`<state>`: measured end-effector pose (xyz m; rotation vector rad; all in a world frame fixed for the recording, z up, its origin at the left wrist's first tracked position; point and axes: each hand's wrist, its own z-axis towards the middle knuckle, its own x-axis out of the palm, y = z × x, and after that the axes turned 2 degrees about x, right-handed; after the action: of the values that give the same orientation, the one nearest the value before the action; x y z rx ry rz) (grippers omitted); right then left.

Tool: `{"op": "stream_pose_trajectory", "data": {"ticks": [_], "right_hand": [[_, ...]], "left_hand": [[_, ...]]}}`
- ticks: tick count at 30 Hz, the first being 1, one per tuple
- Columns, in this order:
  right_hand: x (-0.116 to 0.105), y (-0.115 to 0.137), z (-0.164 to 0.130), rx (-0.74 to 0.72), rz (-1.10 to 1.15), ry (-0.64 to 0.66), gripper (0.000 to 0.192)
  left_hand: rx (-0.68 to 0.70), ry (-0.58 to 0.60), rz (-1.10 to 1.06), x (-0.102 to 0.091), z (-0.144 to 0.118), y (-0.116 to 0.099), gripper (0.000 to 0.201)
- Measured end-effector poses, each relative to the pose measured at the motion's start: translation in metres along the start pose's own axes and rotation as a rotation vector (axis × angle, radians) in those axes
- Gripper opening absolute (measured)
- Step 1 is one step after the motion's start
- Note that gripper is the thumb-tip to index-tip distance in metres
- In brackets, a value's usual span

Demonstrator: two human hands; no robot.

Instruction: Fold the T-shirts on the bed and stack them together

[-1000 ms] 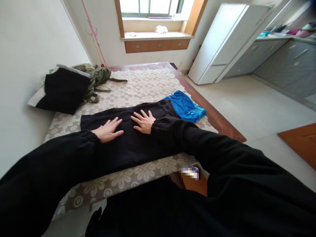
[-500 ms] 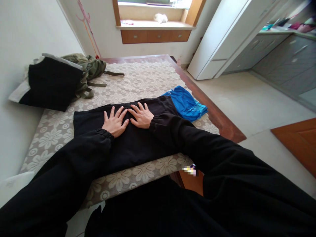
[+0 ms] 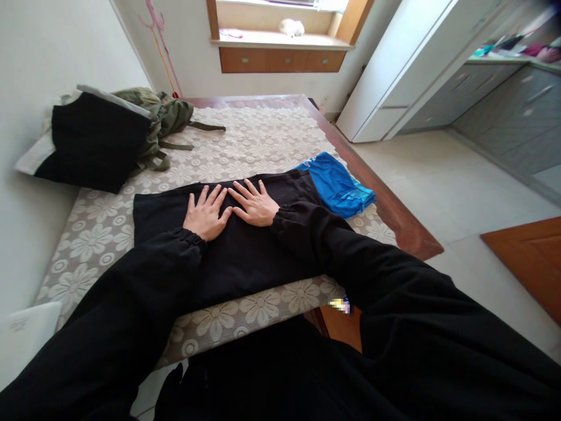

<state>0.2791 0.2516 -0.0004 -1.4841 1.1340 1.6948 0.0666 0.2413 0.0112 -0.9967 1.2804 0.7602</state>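
Pressing a black garment (image 3: 252, 260) flat, smoothing apparently well along.
Left hand (image 3: 207, 215) and right hand (image 3: 258, 206) lie palm-down, fingers spread, on the garment; it looks largely even, its layered far edge just beyond the fingertips perhaps left to straighten, with blue cloth (image 3: 335, 186) to their right.

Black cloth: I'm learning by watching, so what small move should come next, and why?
Perhaps slide the left hand outward along the cloth: that hand and the right hand lie flat, close together, and neither is on the cloth's left end.
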Motion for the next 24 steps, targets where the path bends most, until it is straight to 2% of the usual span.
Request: {"op": "stream_pose_trajectory", "data": {"ticks": [3,13,19,24], "right_hand": [[-0.001,-0.016,0.0,-0.01,0.023,0.006,0.074],[-0.008,-0.06,-0.001,0.235,-0.009,-0.037,0.077],[-0.01,-0.093,-0.005,0.3,-0.043,-0.101,0.076],[-0.013,-0.091,-0.016,0.306,-0.092,-0.122,0.074]], "left_hand": [[-0.012,-0.008,-0.001,-0.002,-0.001,0.011,0.078],[-0.134,-0.037,-0.005,-0.007,-0.007,0.052,0.084],[-0.217,-0.025,0.046,-0.013,-0.011,0.065,0.084],[-0.257,-0.014,0.085,-0.013,-0.032,0.068,0.08]]}}
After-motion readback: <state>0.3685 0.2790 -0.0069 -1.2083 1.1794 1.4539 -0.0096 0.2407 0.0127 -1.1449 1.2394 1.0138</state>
